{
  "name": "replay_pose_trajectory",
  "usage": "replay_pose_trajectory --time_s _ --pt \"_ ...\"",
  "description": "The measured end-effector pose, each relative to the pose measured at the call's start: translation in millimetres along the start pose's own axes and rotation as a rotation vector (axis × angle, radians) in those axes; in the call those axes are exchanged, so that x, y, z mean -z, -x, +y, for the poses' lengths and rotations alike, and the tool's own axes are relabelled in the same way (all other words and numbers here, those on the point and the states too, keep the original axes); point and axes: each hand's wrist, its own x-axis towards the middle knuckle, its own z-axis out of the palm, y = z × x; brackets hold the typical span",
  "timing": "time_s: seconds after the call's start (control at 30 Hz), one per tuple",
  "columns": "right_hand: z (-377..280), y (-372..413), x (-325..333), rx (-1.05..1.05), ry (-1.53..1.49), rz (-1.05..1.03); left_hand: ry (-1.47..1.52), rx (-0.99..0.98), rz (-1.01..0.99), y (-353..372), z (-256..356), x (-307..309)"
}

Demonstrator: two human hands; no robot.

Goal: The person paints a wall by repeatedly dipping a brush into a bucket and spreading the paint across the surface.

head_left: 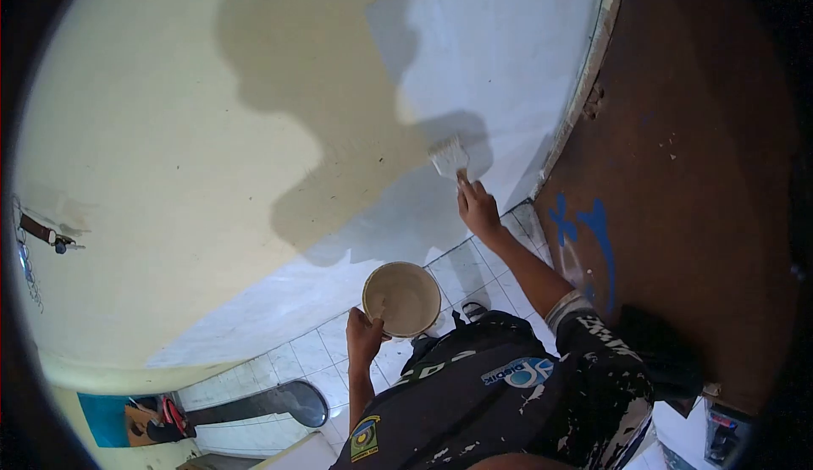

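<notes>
My right hand point(479, 213) is closed round the handle of a wide flat paintbrush point(450, 158), its pale bristles pointing up against the wall point(500, 63). White paint covers the wall's right side and a band along its bottom; the rest is cream. Lower down, my left hand point(364, 335) grips the rim of a round bucket point(411, 299), held in front of my body. The bucket's inside looks beige, with a smear near the gripped side. My shadow falls across both wall colours.
To the right stands a brown door point(677, 174) with blue paint marks, beside a pale frame point(584, 89). White floor tiles point(313, 353) run below the wall. A strap-like fitting point(42, 231) hangs at far left, and a long dark round-ended object point(262, 406) lies lower left.
</notes>
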Motion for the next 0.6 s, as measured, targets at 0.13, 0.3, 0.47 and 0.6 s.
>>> replay_pose_trajectory --time_s 0.13,0.3,0.47,0.6 --pt "10.5 45.9 -9.3 -0.290 0.052 -0.284 0.076 0.024 -0.011 3.4 -10.3 2.1" --pt "16.0 26.7 -5.4 -0.356 0.031 -0.297 0.036 0.032 -0.017 -4.7 -28.3 1.9" --pt "-76.1 -85.8 85.2 -0.326 -0.137 -0.170 -0.166 -0.027 0.029 7.9 5.1 4.4" --pt "-123.0 -127.9 142.7 -0.247 -0.257 -0.079 0.050 0.064 -0.006 -1.6 -11.9 -0.4"
